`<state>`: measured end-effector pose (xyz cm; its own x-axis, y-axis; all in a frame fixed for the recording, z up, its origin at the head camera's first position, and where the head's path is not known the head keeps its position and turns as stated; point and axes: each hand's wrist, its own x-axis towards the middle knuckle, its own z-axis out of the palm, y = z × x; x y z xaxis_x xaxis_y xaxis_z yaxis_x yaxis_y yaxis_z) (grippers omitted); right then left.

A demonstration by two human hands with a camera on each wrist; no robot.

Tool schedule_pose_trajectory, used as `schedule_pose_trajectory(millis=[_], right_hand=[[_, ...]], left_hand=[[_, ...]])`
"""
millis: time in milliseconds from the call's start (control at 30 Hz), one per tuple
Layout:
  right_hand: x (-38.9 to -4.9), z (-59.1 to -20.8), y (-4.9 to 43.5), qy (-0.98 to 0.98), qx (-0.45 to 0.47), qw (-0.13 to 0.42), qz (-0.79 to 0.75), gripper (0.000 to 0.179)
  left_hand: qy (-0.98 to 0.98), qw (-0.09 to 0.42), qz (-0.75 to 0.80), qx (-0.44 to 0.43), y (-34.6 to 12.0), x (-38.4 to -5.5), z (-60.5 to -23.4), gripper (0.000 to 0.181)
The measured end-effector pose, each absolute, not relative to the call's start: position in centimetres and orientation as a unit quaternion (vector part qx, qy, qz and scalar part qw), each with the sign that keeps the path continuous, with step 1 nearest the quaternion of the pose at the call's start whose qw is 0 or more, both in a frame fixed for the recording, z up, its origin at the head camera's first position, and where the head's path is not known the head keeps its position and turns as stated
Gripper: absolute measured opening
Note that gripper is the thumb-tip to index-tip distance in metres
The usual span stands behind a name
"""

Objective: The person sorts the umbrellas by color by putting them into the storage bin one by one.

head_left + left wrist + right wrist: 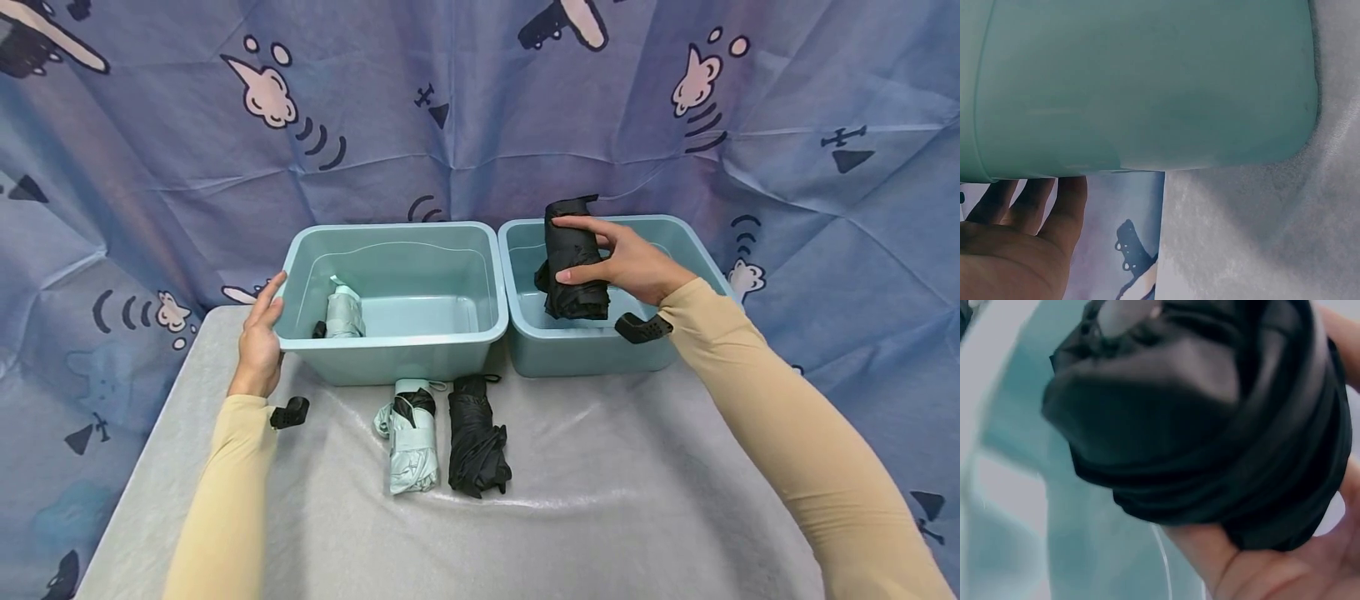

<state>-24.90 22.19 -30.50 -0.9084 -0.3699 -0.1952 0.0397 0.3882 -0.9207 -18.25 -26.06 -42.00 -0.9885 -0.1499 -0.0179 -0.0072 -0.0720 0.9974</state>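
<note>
Between thumb and fingers my right hand [626, 260] grips a folded black umbrella [573, 258] over the right teal bin [600, 357]. In the right wrist view the bunched fabric of that black umbrella [1166, 437] fills most of the picture. My left hand [260, 346] has its fingers extended against the left rim of the left teal bin [390, 360]; the left wrist view shows those fingers [1063, 219] at the bin's edge. A folded pale green umbrella [345, 313] lies inside the left bin, near its left wall, with a small black piece [319, 330] beside it.
In front of the bins, a pale green folded umbrella [414, 450] with a black patch and a black folded umbrella [477, 442] lie side by side on the grey-white table [585, 517]. Behind the bins hangs a blue patterned curtain [480, 108]. The two bins stand rim to rim.
</note>
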Motion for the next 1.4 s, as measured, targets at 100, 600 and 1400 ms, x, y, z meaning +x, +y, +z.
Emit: schedule_pose_trajectory(millis=[100, 600, 1400], right_hand=[[-26.3, -31.1, 21.8, 0.818, -0.096, 0.201, -0.53, 0.084], [-30.3, -35.1, 19.7, 0.826, -0.089, 0.273, -0.485, 0.085], [-32.0, -37.9, 17.5, 0.826, -0.071, 0.367, -0.421, 0.08]], left_hand=[[-0.68, 0.049, -0.729, 0.057, -26.1, -18.2, -42.0, 0.05], [-0.671, 0.038, -0.738, 0.057, -26.0, -18.2, -42.0, 0.051], [-0.668, 0.043, -0.741, 0.053, -26.0, -18.3, -42.0, 0.051]])
